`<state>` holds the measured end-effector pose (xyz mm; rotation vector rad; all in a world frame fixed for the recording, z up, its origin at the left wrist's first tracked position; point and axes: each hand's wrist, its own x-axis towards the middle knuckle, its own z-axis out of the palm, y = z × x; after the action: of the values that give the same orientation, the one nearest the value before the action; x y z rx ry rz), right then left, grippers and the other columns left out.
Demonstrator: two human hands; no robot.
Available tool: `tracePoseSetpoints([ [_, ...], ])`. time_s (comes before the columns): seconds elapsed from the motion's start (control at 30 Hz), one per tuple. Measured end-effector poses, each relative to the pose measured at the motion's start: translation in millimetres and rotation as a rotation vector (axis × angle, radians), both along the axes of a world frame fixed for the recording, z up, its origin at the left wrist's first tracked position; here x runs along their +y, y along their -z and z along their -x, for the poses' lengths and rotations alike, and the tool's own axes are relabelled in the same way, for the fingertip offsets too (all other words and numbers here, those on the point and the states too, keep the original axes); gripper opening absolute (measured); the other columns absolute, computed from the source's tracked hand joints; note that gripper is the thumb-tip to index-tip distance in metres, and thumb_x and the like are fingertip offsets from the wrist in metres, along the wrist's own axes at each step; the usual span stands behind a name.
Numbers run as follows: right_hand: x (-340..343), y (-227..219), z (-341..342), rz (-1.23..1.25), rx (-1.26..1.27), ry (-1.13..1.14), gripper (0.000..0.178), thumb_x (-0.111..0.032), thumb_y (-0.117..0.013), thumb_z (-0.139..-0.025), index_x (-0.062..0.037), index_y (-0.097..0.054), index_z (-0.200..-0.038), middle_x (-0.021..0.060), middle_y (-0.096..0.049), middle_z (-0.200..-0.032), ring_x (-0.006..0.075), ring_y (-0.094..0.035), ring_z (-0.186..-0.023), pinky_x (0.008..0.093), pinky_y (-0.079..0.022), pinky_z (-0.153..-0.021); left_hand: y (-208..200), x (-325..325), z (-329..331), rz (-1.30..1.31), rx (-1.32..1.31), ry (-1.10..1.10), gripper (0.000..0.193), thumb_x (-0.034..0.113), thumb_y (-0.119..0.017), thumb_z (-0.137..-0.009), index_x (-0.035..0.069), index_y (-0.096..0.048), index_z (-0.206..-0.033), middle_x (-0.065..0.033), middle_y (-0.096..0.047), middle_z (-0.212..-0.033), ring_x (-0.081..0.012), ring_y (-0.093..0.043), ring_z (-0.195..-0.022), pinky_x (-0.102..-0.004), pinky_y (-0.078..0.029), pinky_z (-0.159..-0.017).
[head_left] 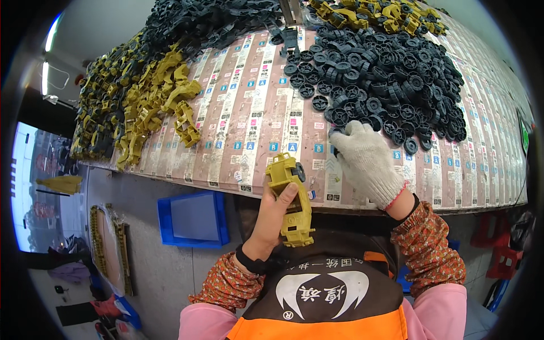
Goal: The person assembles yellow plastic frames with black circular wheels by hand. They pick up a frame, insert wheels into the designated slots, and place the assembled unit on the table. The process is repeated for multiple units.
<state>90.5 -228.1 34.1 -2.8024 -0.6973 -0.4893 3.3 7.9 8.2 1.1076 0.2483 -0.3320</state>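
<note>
Pinkish-brown and white printed sheeting point(243, 161) covers the long worktable, bending with the lens toward the rim. Below its front edge, a blue plastic bin point(221, 220) stands on the grey floor point(150, 258); red plastic crates point(503, 258) sit at the far right, and bright tube lights point(45, 78) glow at the far left.

The bare left hand point(271, 218) grasps a yellow toy vehicle body point(296, 218) in front of the table's edge, thumb pressed across it. That body is glossy, moulded plastic, long and boxy with openings, and one dark wheel point(298, 171) sits near its upper end. The right hand point(367, 161) wears a coarse, off-white knit glove with a red-stitched cuff; its fingers curl downward at the near edge of the wheel pile point(391, 79) — whether they grip a wheel, I cannot tell.

Those wheels are round, spoked and dark blue-grey, heaped loosely. More yellow bodies point(153, 96) tumble in an angular mound at the left — beyond it rises a tangled heap of dark parts point(209, 22).
</note>
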Motion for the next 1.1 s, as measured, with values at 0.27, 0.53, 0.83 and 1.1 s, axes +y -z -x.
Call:
tracePoseSetpoints([
  [0.27,6,-21,57,-0.563,0.568,-0.056,0.015,-0.007,-0.069,-0.094,-0.0014,-0.064,-0.107,0.0175,-0.069,-0.093,0.0343,-0.071,-0.085,0.0413,-0.056,-0.076,-9,-12,-1,0.155,-0.075,-0.151,0.039,0.023,-0.071,-0.105,0.01,-0.05,-0.134,-0.004,-0.066,-0.106,-0.0153,-0.071,-0.089,-0.0324,-0.064,-0.075],
  [0.53,21,-14,110,-0.853,0.636,-0.059,0.032,-0.002,-0.066,-0.096,-0.0026,-0.06,-0.127,0.0234,-0.073,-0.102,0.0443,-0.073,-0.094,0.0465,-0.058,-0.08,-5,-31,-5,0.051,-0.175,-0.271,0.037,0.022,-0.074,-0.103,0.011,-0.051,-0.13,-0.0038,-0.066,-0.106,-0.0149,-0.07,-0.086,-0.0332,-0.064,-0.073],
  [0.83,21,-10,122,-0.864,0.657,-0.05,0.039,-0.002,-0.066,-0.095,-0.0035,-0.059,-0.133,0.0247,-0.072,-0.107,0.0448,-0.073,-0.098,0.0454,-0.059,-0.082,-2,-34,1,-0.077,-0.247,-0.321,0.045,0.016,-0.076,-0.102,0.011,-0.047,-0.136,-0.0011,-0.064,-0.113,-0.0091,-0.067,-0.091,-0.0254,-0.058,-0.074],
  [1.1,23,-5,128,-0.9,0.615,-0.048,0.04,0.0,-0.064,-0.094,-0.0033,-0.06,-0.134,0.0244,-0.071,-0.105,0.0416,-0.074,-0.093,0.044,-0.059,-0.078,1,-29,3,-0.083,-0.264,-0.285,0.056,0.012,-0.078,-0.099,0.01,-0.043,-0.143,-0.0021,-0.063,-0.118,-0.0108,-0.065,-0.1,-0.0288,-0.057,-0.084],
])
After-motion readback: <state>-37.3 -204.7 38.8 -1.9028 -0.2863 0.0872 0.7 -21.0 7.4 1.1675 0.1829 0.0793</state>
